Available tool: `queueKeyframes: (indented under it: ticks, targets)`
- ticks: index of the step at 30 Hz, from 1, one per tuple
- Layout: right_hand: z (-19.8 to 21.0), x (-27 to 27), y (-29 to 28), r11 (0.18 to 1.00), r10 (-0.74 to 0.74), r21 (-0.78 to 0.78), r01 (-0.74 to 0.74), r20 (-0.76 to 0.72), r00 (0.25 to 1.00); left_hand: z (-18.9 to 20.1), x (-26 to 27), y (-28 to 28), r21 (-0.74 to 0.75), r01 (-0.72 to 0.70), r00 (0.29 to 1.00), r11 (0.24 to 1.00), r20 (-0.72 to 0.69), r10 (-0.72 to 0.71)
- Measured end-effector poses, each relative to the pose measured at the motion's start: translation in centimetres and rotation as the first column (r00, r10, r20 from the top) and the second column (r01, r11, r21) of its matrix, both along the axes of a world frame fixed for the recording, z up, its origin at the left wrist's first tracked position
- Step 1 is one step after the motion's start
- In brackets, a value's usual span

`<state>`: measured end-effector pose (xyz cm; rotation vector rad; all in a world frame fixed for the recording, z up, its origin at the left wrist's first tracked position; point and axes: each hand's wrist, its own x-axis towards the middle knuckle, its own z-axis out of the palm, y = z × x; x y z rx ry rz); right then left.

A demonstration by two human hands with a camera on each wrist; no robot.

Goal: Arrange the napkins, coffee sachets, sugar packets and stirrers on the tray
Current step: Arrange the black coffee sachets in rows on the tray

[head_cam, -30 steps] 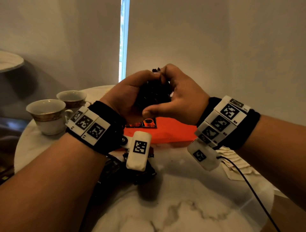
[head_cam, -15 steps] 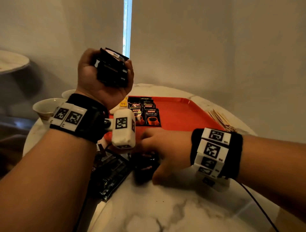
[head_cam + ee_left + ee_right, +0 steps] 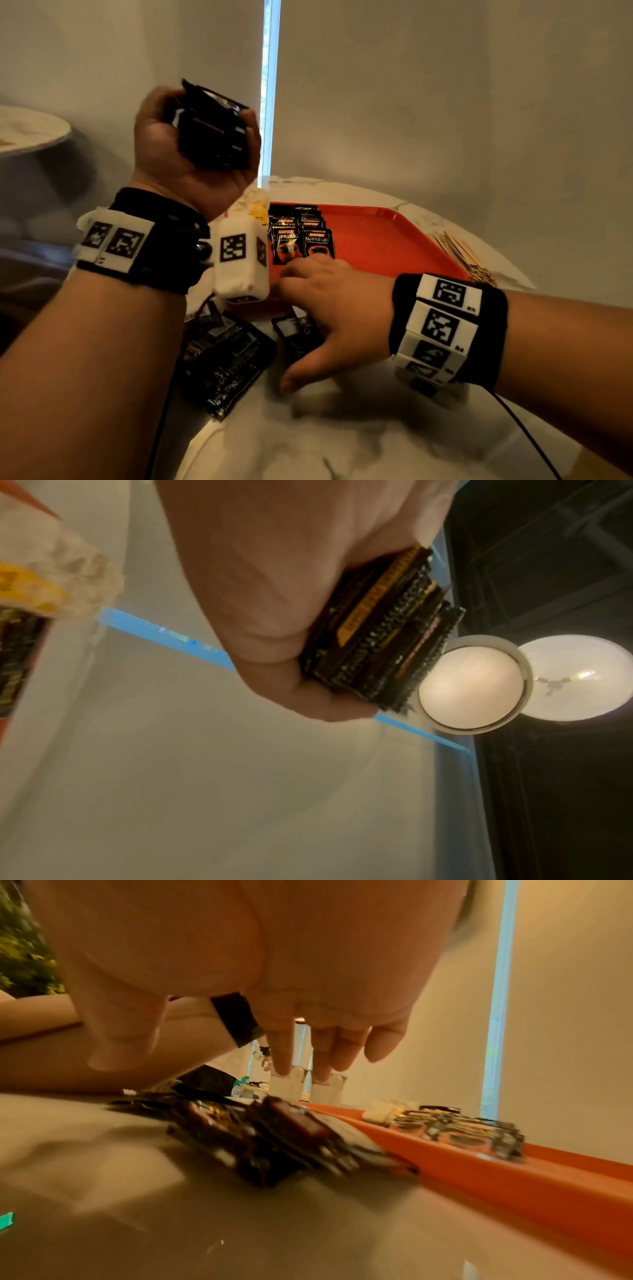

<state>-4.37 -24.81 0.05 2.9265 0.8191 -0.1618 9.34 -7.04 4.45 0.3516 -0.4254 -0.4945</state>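
Marble table [image 3: 342, 445] bears orange tray [image 3: 394, 240], loose sachets [image 3: 222, 356], stirrers [image 3: 462, 250].

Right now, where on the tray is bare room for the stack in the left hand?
Free: the orange tray, from the laid coffee sachets rightward to its right rim, beside the stirrers. Crowded: the tray's left end with sachets and sugar packets, and the table in front, where loose sachets lie under the right hand. The left hand holds its stack aloft.

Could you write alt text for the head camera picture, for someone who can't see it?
A raised left hand grips a stack of coffee sachets while the right hand reaches over loose sachets on a marble table, beside an orange tray.
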Motion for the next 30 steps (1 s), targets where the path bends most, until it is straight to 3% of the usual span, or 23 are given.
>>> queueKeyframes:
  ticks: [3,8,14,21,30]
  targets:
    - [0.4,0.9,2.7,0.998,0.067,0.023,-0.065,-0.083,0.994,1.5,0.3,2.3,-0.003,-0.062,0.998,0.998,0.012,0.062]
    - [-1.5,2.4,7.0,0.968,0.190,-0.132,-0.212,-0.158,0.969,2.5,-0.4,4.0,0.045,-0.184,0.983,0.982,0.024,0.183]
    - [-2.9,3.3,8.0,0.896,0.343,-0.216,-0.388,-0.217,0.914,1.5,-0.5,3.9,0.113,-0.197,0.980,0.974,0.015,0.197]
    - [-3.4,1.6,3.3,0.970,0.212,-0.068,-0.233,-0.234,0.949,1.5,-0.2,1.8,0.173,-0.165,0.986,0.971,0.013,0.165]
    - [-2.1,-0.3,-1.1,0.993,0.055,-0.090,-0.080,-0.246,0.968,0.2,-0.2,-3.4,0.311,-0.063,0.997,0.948,-0.012,0.070]
